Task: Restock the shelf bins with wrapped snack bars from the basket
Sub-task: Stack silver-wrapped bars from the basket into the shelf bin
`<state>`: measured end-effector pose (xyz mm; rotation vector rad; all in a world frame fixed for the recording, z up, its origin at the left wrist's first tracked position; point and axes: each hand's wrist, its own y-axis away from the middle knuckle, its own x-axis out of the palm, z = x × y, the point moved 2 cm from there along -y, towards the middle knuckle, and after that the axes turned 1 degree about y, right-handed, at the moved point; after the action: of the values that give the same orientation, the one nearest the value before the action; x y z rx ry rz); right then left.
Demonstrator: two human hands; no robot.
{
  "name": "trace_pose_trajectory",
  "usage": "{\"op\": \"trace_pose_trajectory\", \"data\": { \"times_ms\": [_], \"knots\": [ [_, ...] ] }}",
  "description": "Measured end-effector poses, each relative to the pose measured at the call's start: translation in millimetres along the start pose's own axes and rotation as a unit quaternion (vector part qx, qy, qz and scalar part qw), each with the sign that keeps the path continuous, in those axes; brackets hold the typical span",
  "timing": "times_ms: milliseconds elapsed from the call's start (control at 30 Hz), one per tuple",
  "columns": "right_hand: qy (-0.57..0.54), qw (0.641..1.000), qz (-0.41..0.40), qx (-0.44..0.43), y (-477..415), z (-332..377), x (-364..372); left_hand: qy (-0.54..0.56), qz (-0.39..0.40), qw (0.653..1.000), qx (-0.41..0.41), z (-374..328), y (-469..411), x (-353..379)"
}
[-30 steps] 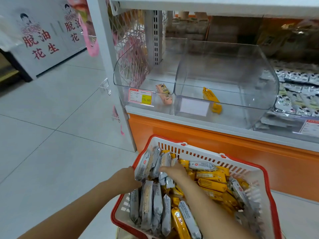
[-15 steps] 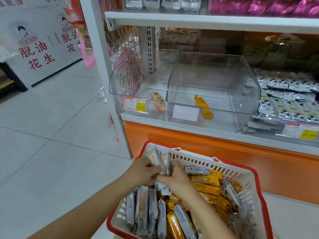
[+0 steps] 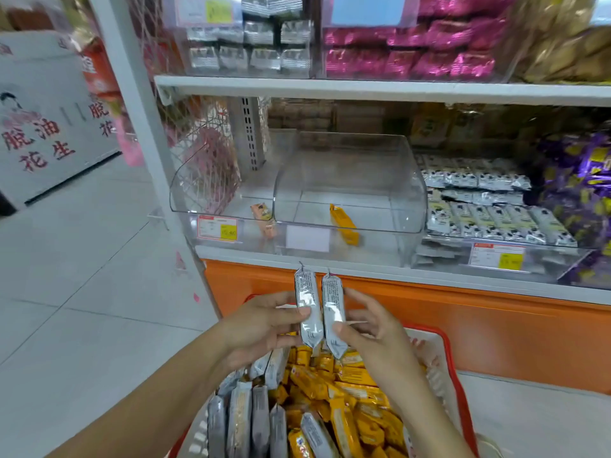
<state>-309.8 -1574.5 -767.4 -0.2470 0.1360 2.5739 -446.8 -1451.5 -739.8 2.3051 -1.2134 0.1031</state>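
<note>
Lifted from the basket (image 3: 440,331), two silver-wrapped bars (image 3: 307,289) stand upright.

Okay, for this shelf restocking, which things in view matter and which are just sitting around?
Job: left hand, holding the left silver bar; right hand, holding the right silver bar; red basket of spare bars; middle clear bin with one yellow bar; left clear bin.
Just there: pink packs on the upper shelf; purple bags; white sign with red characters.

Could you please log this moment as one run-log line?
left hand: holds left silver bar | right hand: holds right silver bar | both above basket | clear bin: one yellow bar
</note>
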Motion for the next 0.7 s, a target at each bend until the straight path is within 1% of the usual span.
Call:
{"op": "trace_pose_trajectory", "data": {
  "times_ms": [100,200,333,500,633,700],
  "knots": [
    [0.015,0.996,-0.080,-0.037,3,8,-13,0.026,0.039,0.999,0.007,-2,-4,16],
    [0.034,0.991,-0.120,-0.053,6,13,-24,0.028,0.075,0.997,0.021,-5,-8,35],
    [0.041,0.986,-0.144,-0.069,9,20,-36,0.048,0.106,0.993,0.032,-12,-18,52],
    [0.021,0.980,-0.170,-0.100,11,28,-54,0.055,0.146,0.987,0.046,-26,-33,74],
    [0.003,0.973,-0.203,-0.108,13,33,-73,0.074,0.195,0.977,0.052,-30,-47,97],
    [0.016,0.970,-0.214,-0.114,13,33,-78,0.089,0.214,0.972,0.047,-31,-54,109]
  ]
}}
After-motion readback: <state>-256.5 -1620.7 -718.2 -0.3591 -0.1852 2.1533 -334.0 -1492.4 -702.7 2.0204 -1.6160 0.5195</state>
